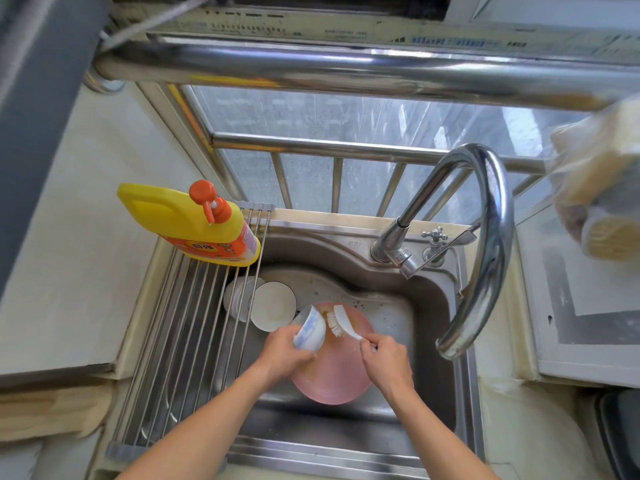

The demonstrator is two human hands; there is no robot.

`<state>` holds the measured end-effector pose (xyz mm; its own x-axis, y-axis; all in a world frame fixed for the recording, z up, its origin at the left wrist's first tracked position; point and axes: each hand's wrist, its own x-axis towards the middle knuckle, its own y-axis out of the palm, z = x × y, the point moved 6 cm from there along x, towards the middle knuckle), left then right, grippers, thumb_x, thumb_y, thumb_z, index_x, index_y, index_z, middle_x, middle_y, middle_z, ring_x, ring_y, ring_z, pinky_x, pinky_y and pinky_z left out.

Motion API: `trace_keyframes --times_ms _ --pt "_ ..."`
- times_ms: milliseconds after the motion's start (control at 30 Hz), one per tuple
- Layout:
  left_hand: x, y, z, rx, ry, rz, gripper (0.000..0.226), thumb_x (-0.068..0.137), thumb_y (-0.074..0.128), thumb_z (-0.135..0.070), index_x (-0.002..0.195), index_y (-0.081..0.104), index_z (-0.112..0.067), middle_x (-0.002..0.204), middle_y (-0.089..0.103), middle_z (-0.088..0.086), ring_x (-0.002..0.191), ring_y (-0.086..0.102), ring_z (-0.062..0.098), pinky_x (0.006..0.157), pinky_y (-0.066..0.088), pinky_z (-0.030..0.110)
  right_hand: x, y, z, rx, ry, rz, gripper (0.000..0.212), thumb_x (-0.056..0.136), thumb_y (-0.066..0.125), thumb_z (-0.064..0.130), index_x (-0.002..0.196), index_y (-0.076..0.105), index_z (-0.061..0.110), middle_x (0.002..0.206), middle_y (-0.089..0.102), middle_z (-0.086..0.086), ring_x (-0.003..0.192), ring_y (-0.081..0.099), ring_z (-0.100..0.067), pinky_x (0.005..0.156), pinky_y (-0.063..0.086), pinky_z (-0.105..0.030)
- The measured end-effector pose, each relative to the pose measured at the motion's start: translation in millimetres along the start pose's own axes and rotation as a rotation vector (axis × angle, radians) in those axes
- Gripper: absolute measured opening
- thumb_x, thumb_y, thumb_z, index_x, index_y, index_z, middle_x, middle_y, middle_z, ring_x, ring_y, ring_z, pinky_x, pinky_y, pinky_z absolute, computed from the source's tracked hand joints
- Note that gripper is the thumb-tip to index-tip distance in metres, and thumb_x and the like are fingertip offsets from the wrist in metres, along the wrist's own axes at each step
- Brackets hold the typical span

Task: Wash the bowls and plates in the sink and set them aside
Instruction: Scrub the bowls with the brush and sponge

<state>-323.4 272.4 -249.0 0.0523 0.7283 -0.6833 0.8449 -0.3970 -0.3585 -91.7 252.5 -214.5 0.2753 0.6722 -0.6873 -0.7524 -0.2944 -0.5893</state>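
Note:
My left hand grips a small white bowl with blue pattern, tilted on its side over the steel sink. My right hand holds the handle of a white dish brush, its bristles touching the bowl's rim. Under both hands lies a pink plate in the basin. A white bowl with a dark rim rests upright to the left, and another white dish sits partly hidden under the rack bars.
A roll-up wire rack covers the sink's left part, with a yellow detergent bottle lying on its far end. A curved chrome tap arches over the right side. A bagged bundle hangs at right. Window bars stand behind.

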Motion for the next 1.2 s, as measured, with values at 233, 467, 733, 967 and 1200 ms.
trace_keyframes --times_ms 233,467,733,967,1200 --pt "1.0 -24.3 -7.5 0.199 0.182 -0.234 0.011 0.071 0.073 -0.018 0.073 0.062 -0.020 0.075 0.062 -0.007 0.071 0.060 0.012 0.063 0.054 0.039 -6.5 8.9 10.0 -0.082 -0.060 0.028 0.035 0.091 0.044 0.040 0.108 0.072 0.029 0.092 0.071 0.000 0.086 0.064 -0.029 0.078 0.056 -0.037" --pt "19.0 -34.6 6.1 0.256 0.105 -0.377 0.013 0.080 0.076 -0.022 0.077 0.064 -0.022 0.079 0.060 -0.009 0.072 0.058 0.010 0.063 0.056 0.038 -12.0 22.5 5.4 -0.127 -0.114 0.014 0.029 0.097 0.050 0.034 0.111 0.075 0.033 0.094 0.075 -0.004 0.093 0.068 -0.029 0.074 0.051 -0.034" --pt "23.3 -22.6 9.5 0.373 0.012 -0.491 0.016 0.095 0.055 -0.018 0.084 0.058 -0.029 0.090 0.060 -0.003 0.095 0.058 0.023 0.091 0.036 0.037 -6.5 26.7 -4.2 -0.123 -0.106 0.004 0.031 0.097 0.049 0.034 0.117 0.073 0.035 0.100 0.075 -0.006 0.097 0.067 -0.031 0.077 0.052 -0.035" --pt "-8.2 0.1 20.0 0.391 -0.049 -0.764 0.050 0.079 0.072 -0.022 0.121 0.048 -0.010 0.128 0.042 0.018 0.114 0.046 0.039 0.087 0.051 0.053 -9.9 20.6 -0.7 -0.130 -0.132 -0.048 0.030 0.098 0.048 0.028 0.116 0.072 0.026 0.088 0.070 -0.006 0.086 0.066 -0.028 0.067 0.048 -0.035" --pt "-8.8 74.5 87.8 -0.133 -0.622 -0.359 0.031 0.083 0.061 -0.019 0.110 0.056 -0.003 0.115 0.068 0.021 0.101 0.068 0.041 0.085 0.059 0.043 -10.1 5.6 9.0 -0.244 -0.204 -0.131 0.027 0.100 0.048 0.013 0.115 0.070 0.017 0.092 0.072 -0.008 0.072 0.054 -0.017 0.064 0.031 -0.023"
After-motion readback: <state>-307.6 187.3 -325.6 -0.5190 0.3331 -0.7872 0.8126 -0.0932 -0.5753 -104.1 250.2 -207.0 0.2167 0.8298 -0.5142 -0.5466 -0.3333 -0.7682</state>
